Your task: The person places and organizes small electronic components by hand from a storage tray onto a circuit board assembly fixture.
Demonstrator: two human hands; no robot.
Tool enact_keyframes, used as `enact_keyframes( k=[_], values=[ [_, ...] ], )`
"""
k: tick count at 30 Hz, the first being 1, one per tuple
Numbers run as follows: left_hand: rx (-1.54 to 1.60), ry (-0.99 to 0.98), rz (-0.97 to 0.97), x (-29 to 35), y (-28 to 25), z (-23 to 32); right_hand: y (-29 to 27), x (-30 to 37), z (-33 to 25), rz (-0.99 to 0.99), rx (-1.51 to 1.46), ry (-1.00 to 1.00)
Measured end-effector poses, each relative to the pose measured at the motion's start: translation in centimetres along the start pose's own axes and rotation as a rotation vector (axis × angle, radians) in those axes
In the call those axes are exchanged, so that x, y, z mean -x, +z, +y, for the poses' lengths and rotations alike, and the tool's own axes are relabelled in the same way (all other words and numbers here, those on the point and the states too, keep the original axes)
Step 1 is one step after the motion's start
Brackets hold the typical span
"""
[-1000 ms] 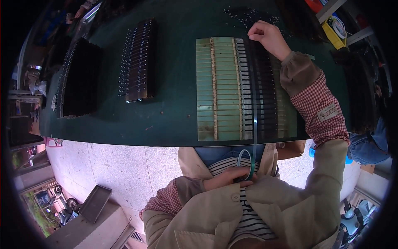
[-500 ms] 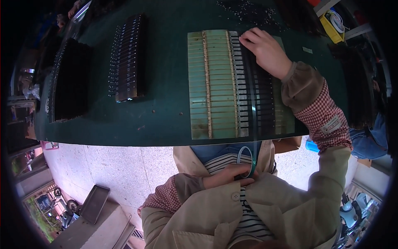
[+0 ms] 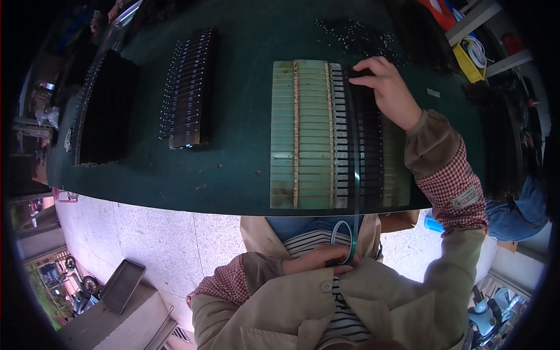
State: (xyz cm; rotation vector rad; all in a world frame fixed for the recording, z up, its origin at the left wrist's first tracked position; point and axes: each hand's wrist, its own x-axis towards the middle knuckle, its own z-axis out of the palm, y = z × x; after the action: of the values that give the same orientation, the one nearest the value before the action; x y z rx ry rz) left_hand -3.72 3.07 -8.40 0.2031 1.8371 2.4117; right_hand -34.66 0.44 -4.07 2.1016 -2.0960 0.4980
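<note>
A pale green slotted board (image 3: 283, 122) with two thin tan strips lies in front of me on the table. A row of dark flat pieces with silvery ends (image 3: 340, 140) sits side by side across its right half. My left hand (image 3: 324, 256), low by my lap, is closed around a roll of clear tape (image 3: 352, 248) with a pale rim. From the roll, a shiny strip of tape (image 3: 356, 169) runs up over the table edge and along the dark pieces. My right hand (image 3: 382, 84) hovers at the row's far end, thumb and forefinger apart, nothing visible between them.
Two stacks of dark pieces, a nearer one (image 3: 192, 87) and a larger one (image 3: 108, 111), stand to the left on the green table (image 3: 245, 116). Small white bits (image 3: 356, 35) lie scattered at the back. A yellow bin (image 3: 469, 61) sits far right.
My right thumb and forefinger have parted at the far end of the row. The whole view has shifted slightly; my left hand still holds the tape roll.
</note>
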Motion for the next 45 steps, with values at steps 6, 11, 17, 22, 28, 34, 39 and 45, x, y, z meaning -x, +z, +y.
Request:
enact_keyframes(
  k=[6,11,17,22,28,34,39,45],
  values=[
    [0.000,0.052,0.003,-0.8,-0.3,0.0,1.3,0.8,-1.3,-0.008,0.194,-0.005],
    [-0.004,0.005,-0.010,-0.5,-0.3,0.0,0.1,1.0,0.4,0.041,-0.016,0.040],
    [-0.061,0.021,-0.017,-0.3,-0.3,-0.3,0.1,1.8,0.0,0.045,0.084,0.022],
    [-0.029,0.029,0.012,-0.4,-0.4,0.0,1.0,2.5,-2.6,-0.017,0.317,-0.072],
    [-0.068,0.069,0.020,-0.3,-0.3,-0.2,0.3,2.8,-2.0,0.009,0.040,0.018],
    [-0.104,0.108,0.027,-0.2,-0.3,-0.2,0.2,3.4,-2.0,0.015,-0.074,0.044],
    [-0.083,0.058,0.020,-0.1,-0.2,-0.4,0.3,3.6,-3.3,-0.053,0.008,-0.033],
    [-0.083,0.035,0.003,-0.2,-0.3,-0.3,-0.7,3.7,-3.4,0.003,0.066,-0.106]
  ],
)
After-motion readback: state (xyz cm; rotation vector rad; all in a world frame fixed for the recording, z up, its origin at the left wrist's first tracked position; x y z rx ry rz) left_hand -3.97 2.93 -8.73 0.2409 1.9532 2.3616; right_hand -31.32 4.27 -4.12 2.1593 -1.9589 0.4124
